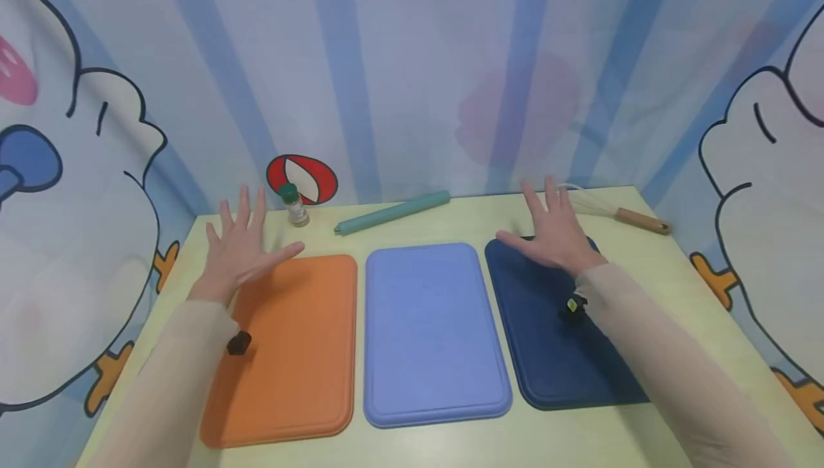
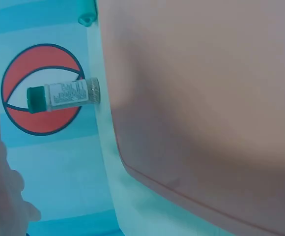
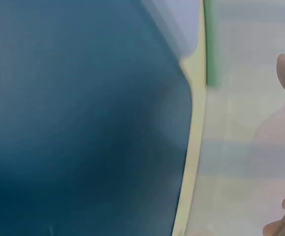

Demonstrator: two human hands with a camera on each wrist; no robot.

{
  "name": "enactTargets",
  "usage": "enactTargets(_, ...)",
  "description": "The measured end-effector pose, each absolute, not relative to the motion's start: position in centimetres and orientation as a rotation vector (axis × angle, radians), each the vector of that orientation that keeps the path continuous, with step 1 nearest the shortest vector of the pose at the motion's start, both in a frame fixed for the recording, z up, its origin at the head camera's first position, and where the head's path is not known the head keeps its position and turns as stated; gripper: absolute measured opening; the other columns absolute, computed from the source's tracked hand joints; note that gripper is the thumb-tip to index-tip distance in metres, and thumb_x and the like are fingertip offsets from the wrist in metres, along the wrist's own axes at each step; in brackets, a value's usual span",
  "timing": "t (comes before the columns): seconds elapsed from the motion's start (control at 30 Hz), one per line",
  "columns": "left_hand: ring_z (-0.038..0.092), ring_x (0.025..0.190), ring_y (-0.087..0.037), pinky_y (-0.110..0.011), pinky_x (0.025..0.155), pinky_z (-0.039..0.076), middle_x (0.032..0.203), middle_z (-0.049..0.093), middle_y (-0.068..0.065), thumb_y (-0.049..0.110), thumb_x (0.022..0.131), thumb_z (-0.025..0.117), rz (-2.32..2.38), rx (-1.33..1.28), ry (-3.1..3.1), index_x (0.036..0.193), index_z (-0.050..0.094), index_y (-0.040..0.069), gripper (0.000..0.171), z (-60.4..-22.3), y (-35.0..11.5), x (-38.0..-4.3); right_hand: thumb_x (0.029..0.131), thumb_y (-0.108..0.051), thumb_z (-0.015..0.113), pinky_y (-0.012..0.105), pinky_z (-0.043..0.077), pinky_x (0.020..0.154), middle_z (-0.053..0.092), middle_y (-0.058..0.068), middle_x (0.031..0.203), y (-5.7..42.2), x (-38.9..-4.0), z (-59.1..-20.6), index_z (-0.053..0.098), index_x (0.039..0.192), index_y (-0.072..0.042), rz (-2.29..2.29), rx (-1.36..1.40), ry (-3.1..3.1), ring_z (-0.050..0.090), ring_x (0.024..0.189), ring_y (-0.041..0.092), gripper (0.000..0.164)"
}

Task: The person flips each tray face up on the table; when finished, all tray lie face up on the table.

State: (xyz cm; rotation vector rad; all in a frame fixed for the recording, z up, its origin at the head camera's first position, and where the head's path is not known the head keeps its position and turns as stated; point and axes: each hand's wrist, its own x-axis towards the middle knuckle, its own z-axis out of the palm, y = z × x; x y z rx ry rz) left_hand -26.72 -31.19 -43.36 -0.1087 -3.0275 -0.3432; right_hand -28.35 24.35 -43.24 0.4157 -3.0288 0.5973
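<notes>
My left hand (image 1: 239, 250) is spread over the far left corner of an orange cutting board (image 1: 302, 361), fingers straight and holding nothing. Just right of its fingers stands a small spice jar (image 1: 295, 207) with a green cap, its label turned to the left wrist view. My right hand (image 1: 552, 235), also spread and without anything in it, hovers above the far end of a dark blue board (image 1: 541, 339). To the right of those fingers lies a whisk (image 1: 642, 220) with a wooden handle, its wire loops partly behind the hand. A light blue board (image 1: 434, 332) lies between the hands.
A teal rolling-pin-like stick (image 1: 393, 212) lies along the table's back edge. Behind the pale yellow table (image 1: 425, 446) hangs a striped curtain (image 1: 412, 81) with cartoon figures, which continues along both sides. Each wrist wears a small black camera (image 1: 239, 343).
</notes>
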Motion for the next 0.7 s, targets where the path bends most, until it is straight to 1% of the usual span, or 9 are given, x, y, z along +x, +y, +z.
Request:
enactTargets(0.1, -0.007, 0.154, -0.061, -0.088, 0.111, 0.002, 0.174, -0.023, -0.009, 0.089, 0.083, 0.055, -0.378, -0.128, -3.028, 0.168, -0.013, 0.021, 0.129, -43.2, -31.1, -26.2, 0.095, -0.073, 0.058, 0.078, 0.013, 0.119, -0.019, 0.019, 0.173, 22.9, -27.3, -43.1, -0.003, 0.17, -0.024, 0.681, 0.461, -3.03, -0.01, 0.157, 0.054, 0.108)
enactTargets(0.23, -0.004, 0.155, -0.06, -0.085, 0.113, 0.007, 0.175, -0.019, -0.009, 0.087, 0.084, 0.057, -0.42, -0.173, -3.029, 0.169, -0.01, 0.021, 0.127, -42.9, -30.9, -25.4, 0.095, -0.068, 0.063, 0.077, 0.026, 0.115, -0.014, 0.016, 0.175, 20.8, -26.0, -43.0, 0.001, 0.171, -0.026, 0.762, 0.546, -3.007, -0.005, 0.159, 0.05, 0.107)
enactTargets(0.33, 0.001, 0.155, -0.06, -0.084, 0.114, 0.011, 0.176, -0.015, -0.01, 0.086, 0.085, 0.057, -0.425, -0.196, -3.032, 0.17, -0.007, 0.021, 0.125, -42.7, -30.9, -24.8, 0.095, -0.064, 0.067, 0.075, 0.031, 0.115, -0.009, 0.015, 0.176, 19.0, -24.9, -43.1, 0.004, 0.171, -0.025, 0.834, 0.631, -2.98, 0.0, 0.16, 0.047, 0.106)
enactTargets(0.43, 0.007, 0.154, -0.061, -0.082, 0.115, 0.016, 0.177, -0.009, -0.013, 0.085, 0.086, 0.057, -0.439, -0.212, -3.035, 0.17, -0.003, 0.022, 0.121, -42.5, -30.9, -24.1, 0.094, -0.06, 0.071, 0.073, 0.028, 0.118, -0.005, 0.013, 0.177, 17.2, -23.8, -43.1, 0.008, 0.171, -0.026, 0.935, 0.715, -2.946, 0.004, 0.161, 0.044, 0.105)
enactTargets(0.57, 0.016, 0.153, -0.06, -0.08, 0.112, 0.028, 0.176, 0.002, -0.019, 0.083, 0.088, 0.058, -0.453, -0.221, -3.061, 0.171, 0.008, 0.02, 0.116, -42.3, -31.0, -22.9, 0.093, -0.061, 0.072, 0.072, 0.024, 0.12, -0.001, 0.011, 0.177, 14.9, -22.6, -43.4, 0.012, 0.171, -0.029, 1.02, 0.819, -2.921, 0.008, 0.161, 0.041, 0.104)
enactTargets(0.67, 0.025, 0.152, -0.057, -0.077, 0.107, 0.037, 0.175, 0.01, -0.021, 0.083, 0.088, 0.056, -0.44, -0.22, -3.1, 0.17, 0.018, 0.016, 0.112, -42.3, -31.1, -22.1, 0.092, -0.062, 0.072, 0.071, 0.025, 0.12, 0.002, 0.011, 0.177, 13.3, -21.8, -43.6, 0.014, 0.171, -0.028, 1.034, 0.885, -2.922, 0.011, 0.161, 0.041, 0.103)
enactTargets(0.7, 0.027, 0.151, -0.056, -0.077, 0.107, 0.038, 0.175, 0.011, -0.022, 0.083, 0.088, 0.055, -0.439, -0.215, -3.114, 0.169, 0.02, 0.015, 0.112, -42.3, -31.1, -21.8, 0.092, -0.062, 0.072, 0.071, 0.026, 0.12, 0.003, 0.012, 0.177, 12.8, -21.6, -43.7, 0.015, 0.17, -0.027, 1.039, 0.908, -2.923, 0.013, 0.161, 0.041, 0.103)
